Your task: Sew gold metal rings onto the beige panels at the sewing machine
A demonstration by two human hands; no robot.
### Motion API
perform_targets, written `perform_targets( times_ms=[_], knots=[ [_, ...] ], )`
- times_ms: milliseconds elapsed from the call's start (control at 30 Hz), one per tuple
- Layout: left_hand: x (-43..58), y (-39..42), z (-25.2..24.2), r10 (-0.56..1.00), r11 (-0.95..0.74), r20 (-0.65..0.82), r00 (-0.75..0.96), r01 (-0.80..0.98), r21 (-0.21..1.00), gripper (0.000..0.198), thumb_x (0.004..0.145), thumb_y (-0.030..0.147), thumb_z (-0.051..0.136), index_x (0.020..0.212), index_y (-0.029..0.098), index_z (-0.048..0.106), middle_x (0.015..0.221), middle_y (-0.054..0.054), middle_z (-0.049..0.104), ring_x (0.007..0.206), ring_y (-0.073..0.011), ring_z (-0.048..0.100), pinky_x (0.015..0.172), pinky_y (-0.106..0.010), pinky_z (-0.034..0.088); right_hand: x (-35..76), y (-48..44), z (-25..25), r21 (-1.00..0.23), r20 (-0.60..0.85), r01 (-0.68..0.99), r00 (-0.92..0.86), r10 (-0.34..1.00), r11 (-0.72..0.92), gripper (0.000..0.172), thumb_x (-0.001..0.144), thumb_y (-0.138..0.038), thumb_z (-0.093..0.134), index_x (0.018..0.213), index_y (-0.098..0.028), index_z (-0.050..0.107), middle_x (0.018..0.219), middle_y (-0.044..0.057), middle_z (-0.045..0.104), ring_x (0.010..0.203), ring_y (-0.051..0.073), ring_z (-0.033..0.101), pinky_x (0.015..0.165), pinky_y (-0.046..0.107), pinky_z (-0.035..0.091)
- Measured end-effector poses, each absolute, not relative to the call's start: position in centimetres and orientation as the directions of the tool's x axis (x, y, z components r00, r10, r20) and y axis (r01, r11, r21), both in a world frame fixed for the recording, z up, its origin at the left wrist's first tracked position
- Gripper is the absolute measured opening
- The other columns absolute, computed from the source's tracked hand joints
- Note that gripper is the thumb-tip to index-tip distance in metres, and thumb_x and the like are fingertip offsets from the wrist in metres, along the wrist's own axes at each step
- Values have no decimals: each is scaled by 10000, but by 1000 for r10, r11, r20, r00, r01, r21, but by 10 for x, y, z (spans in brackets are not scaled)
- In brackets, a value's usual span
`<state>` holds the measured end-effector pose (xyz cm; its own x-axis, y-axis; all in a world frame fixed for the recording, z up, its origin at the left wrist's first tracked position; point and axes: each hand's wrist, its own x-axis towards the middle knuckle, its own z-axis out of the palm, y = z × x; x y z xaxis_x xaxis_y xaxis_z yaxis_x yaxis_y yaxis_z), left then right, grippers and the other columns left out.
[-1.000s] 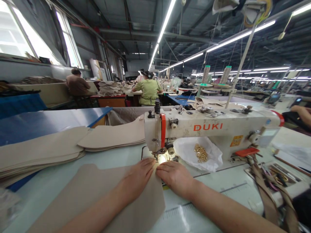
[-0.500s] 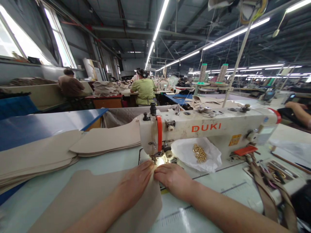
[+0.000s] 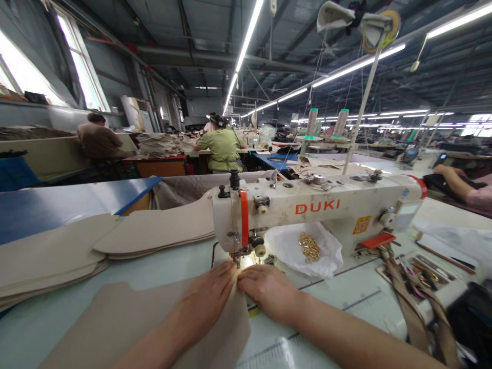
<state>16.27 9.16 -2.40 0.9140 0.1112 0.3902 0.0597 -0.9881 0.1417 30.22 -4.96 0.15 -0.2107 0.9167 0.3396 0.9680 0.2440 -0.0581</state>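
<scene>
Under the head of a white sewing machine [image 3: 277, 205] lies the edge of a beige fabric panel [image 3: 126, 312]. My left hand [image 3: 209, 292] rests on that panel, its fingers pressed together close to the needle area. Facing it from the right, my right hand [image 3: 269, 289] has curled fingers pinching the panel's edge. The fingertips of both hands nearly meet just in front of the lit presser foot [image 3: 237, 260], which they partly hide. The rest of the panel spreads over the pale table toward me and to the left.
Stacked beige panels [image 3: 154, 228] lie left of the machine. A white bag [image 3: 282, 243] with gold metal pieces [image 3: 309, 247] sits under the machine arm. At right are a tool tray [image 3: 426, 274] and hanging straps [image 3: 409, 302]. Co-workers sit ahead, one in a green top [image 3: 221, 148].
The whole view has shifted slightly, so the machine appears a little further left and lower. Both hands stay at the needle area on the panel, with little visible movement against the machine.
</scene>
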Motion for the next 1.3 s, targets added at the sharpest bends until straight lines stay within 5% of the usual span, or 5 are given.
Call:
perform_targets(
  times_ms=[700,1067,1300],
  knots=[
    [168,85,-15,125,-987,383,915,75,145,328,896,211,364,1128,173,593,1170,-86,641,1152,-201,537,985,-376,438,303,-50,1,-105,375,962,-198,906,253,124,891,-151,505,930,-127,621,983,81,672,1002,170,591,929,256,418],
    [116,63,-1,276,-950,352,894,198,240,347,862,195,456,1191,202,565,1248,-46,599,1148,-167,544,996,-331,440,278,-50,-5,-62,434,895,-375,819,443,177,913,-157,460,891,-145,635,947,60,684,948,151,607,911,239,445],
    [64,34,13,252,-960,295,922,201,193,653,844,461,504,1414,249,268,1476,-76,288,1307,-257,354,1034,-404,373,277,-58,-2,-92,504,897,-333,797,433,246,936,-199,414,938,-140,653,938,73,692,911,158,621,857,244,480]
  ],
)
